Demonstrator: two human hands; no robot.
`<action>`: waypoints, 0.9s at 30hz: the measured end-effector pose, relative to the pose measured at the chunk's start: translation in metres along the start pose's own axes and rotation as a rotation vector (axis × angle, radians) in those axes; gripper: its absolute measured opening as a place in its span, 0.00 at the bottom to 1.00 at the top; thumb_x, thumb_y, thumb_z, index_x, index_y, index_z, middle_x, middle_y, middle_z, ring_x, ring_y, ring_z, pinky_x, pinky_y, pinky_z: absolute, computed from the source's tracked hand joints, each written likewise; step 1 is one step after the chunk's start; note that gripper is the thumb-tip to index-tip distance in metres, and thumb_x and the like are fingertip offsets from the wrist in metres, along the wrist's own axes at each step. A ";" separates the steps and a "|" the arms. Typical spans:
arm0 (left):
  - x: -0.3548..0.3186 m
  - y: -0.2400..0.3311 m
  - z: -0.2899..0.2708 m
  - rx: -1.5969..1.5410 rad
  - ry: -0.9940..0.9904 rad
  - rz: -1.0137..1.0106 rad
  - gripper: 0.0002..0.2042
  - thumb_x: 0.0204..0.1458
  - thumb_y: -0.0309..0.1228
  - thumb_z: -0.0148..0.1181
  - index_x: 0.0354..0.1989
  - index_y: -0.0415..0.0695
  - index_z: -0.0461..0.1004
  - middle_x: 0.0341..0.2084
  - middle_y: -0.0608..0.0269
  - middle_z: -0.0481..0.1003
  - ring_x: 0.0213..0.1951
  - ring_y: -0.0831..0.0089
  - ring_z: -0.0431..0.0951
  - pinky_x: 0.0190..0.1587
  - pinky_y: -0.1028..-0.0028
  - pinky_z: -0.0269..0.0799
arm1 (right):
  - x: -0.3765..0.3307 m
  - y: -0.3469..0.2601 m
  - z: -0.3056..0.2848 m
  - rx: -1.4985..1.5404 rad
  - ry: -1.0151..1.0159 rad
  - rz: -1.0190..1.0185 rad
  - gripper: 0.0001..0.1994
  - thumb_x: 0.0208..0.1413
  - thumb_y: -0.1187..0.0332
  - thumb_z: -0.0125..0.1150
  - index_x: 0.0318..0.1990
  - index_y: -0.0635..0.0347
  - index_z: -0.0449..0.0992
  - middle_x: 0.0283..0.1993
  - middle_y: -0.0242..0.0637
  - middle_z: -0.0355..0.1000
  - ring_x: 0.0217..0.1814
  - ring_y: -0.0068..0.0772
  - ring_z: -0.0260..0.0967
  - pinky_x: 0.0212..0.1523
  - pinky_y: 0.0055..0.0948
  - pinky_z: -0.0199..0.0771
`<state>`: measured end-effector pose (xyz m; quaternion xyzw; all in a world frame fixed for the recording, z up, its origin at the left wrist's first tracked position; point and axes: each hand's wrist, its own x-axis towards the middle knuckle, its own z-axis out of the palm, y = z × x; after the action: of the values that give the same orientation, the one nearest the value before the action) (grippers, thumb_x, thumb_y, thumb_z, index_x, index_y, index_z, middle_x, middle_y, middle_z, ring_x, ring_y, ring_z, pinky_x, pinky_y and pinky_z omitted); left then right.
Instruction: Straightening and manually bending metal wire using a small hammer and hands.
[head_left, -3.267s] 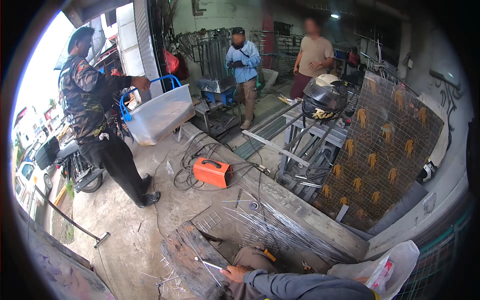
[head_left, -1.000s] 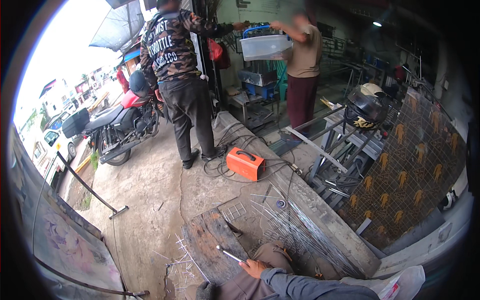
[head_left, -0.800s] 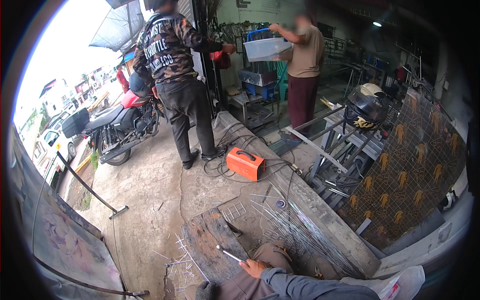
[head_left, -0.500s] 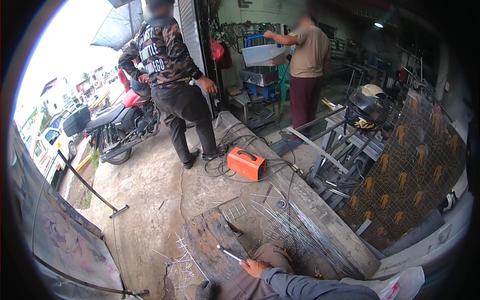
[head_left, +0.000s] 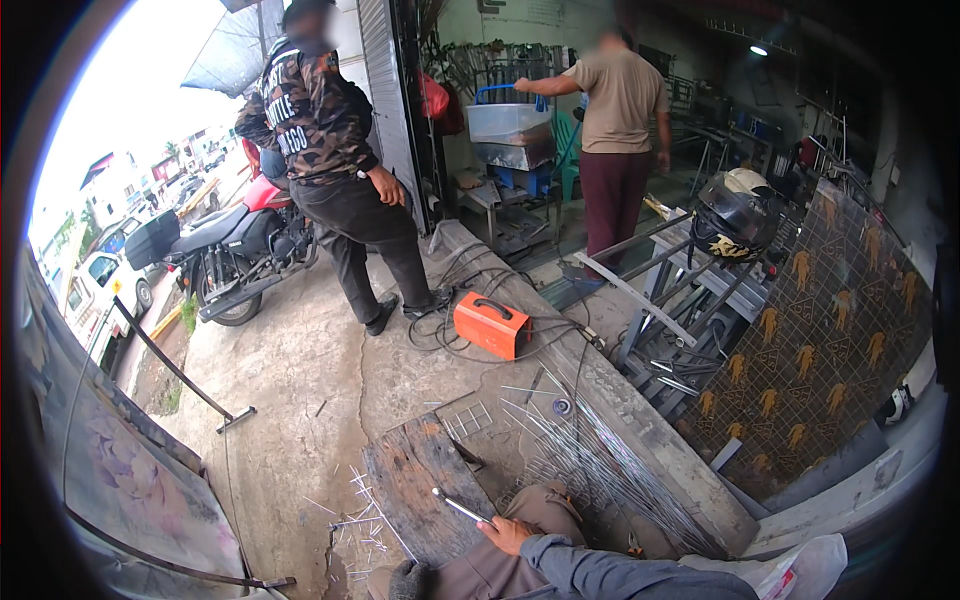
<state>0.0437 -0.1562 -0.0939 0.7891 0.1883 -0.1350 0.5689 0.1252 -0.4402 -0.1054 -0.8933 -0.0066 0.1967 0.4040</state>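
Note:
My right hand (head_left: 505, 535) rests on my knee in brown trousers (head_left: 530, 505) at the bottom of the view. It is shut on a thin metal rod (head_left: 455, 504) that points up and left over a worn wooden board (head_left: 415, 475). My grey sleeve (head_left: 610, 575) enters from the lower right. Right of the hand, a sheet of thin wire mesh (head_left: 600, 470) lies on the concrete. A dark grey rounded thing (head_left: 410, 580) sits at the bottom edge; I cannot tell whether it is a glove or a shoe. My left hand does not show.
An orange welding machine (head_left: 490, 325) with black cables sits ahead. A person in a camouflage jacket (head_left: 330, 150) stands by a motorcycle (head_left: 235, 250). Another person in a tan shirt (head_left: 620, 130) holds a translucent tub (head_left: 508, 122). A helmet (head_left: 735, 215) and patterned panel (head_left: 820, 350) stand right. Cut wires (head_left: 360, 510) litter the floor.
The person in the camouflage jacket let go of the tub and turned away. The tan-shirted person lowered it onto the stand. My hand and the rod stayed put.

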 end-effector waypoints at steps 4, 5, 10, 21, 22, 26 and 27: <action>0.002 -0.002 -0.001 0.027 0.002 0.013 0.12 0.54 0.34 0.59 0.39 0.37 0.80 0.31 0.61 0.80 0.35 0.72 0.77 0.40 0.71 0.72 | 0.000 0.001 0.000 0.007 0.000 0.004 0.32 0.60 0.34 0.43 0.37 0.59 0.71 0.37 0.61 0.75 0.43 0.72 0.70 0.41 0.61 0.69; 0.002 -0.002 -0.002 0.034 0.005 0.016 0.13 0.54 0.34 0.59 0.39 0.37 0.80 0.31 0.61 0.80 0.35 0.72 0.77 0.40 0.71 0.72 | -0.001 -0.001 -0.001 0.001 -0.007 0.014 0.32 0.60 0.34 0.42 0.37 0.59 0.71 0.37 0.61 0.74 0.43 0.72 0.70 0.41 0.62 0.69; 0.002 -0.004 -0.005 0.114 -0.006 0.098 0.12 0.53 0.34 0.58 0.39 0.38 0.80 0.32 0.60 0.80 0.36 0.71 0.77 0.41 0.71 0.72 | -0.002 -0.004 -0.004 -0.020 -0.030 0.043 0.32 0.60 0.33 0.42 0.37 0.58 0.71 0.36 0.62 0.74 0.43 0.73 0.69 0.41 0.62 0.68; 0.007 -0.011 -0.004 0.059 -0.023 0.029 0.12 0.54 0.34 0.57 0.40 0.39 0.79 0.33 0.59 0.81 0.37 0.69 0.78 0.42 0.71 0.72 | -0.002 -0.005 -0.004 0.005 -0.016 0.020 0.32 0.61 0.34 0.42 0.37 0.59 0.71 0.36 0.61 0.74 0.42 0.73 0.69 0.40 0.62 0.68; 0.006 -0.009 -0.004 0.059 -0.024 0.030 0.12 0.54 0.34 0.57 0.40 0.39 0.79 0.33 0.59 0.81 0.37 0.69 0.78 0.42 0.71 0.72 | -0.003 -0.005 -0.005 0.005 -0.015 0.020 0.32 0.61 0.34 0.42 0.37 0.59 0.71 0.36 0.61 0.74 0.42 0.73 0.69 0.40 0.62 0.68; 0.004 -0.004 -0.005 0.039 -0.037 0.033 0.12 0.55 0.34 0.57 0.40 0.38 0.79 0.33 0.59 0.81 0.37 0.69 0.78 0.42 0.71 0.72 | -0.002 -0.003 -0.003 0.003 -0.002 0.008 0.32 0.61 0.34 0.42 0.37 0.59 0.70 0.35 0.61 0.74 0.41 0.72 0.70 0.39 0.62 0.68; 0.003 -0.003 -0.005 0.034 -0.040 0.034 0.12 0.55 0.34 0.57 0.40 0.38 0.79 0.33 0.59 0.81 0.37 0.69 0.78 0.42 0.71 0.73 | -0.001 -0.001 -0.002 0.001 -0.005 0.017 0.32 0.61 0.34 0.42 0.37 0.59 0.70 0.35 0.61 0.74 0.41 0.72 0.70 0.39 0.62 0.68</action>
<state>0.0454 -0.1502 -0.0965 0.7990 0.1609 -0.1443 0.5612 0.1252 -0.4409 -0.1037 -0.8927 0.0003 0.2025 0.4026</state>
